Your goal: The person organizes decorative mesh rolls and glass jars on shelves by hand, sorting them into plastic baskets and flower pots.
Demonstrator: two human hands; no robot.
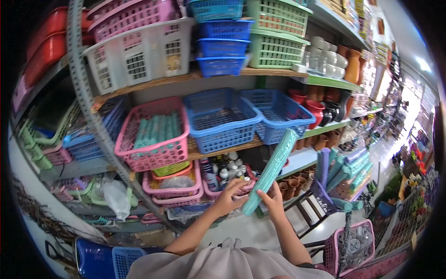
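Observation:
A long, shiny teal roll (274,167) with a crinkled surface slants up and to the right in front of me. My right hand (272,202) is closed around its lower part, the thumb lying across the front. Just left of the roll, my left hand (227,197) is open, its fingers and thumb apart and their tips close to the roll's lower side. Similar teal rolls (158,130) lie in a pink basket (151,160) on the middle shelf. Beside that basket stand a blue basket (225,139) and a second blue basket (288,125).
Teal and purple rolls (348,169) stand bundled on a purple chair (320,195) at the right. Below hang shelves with clay pots (292,187) and bottles (225,174). A metal post (86,88) rises at left. A pink crate (355,246) stands low at right.

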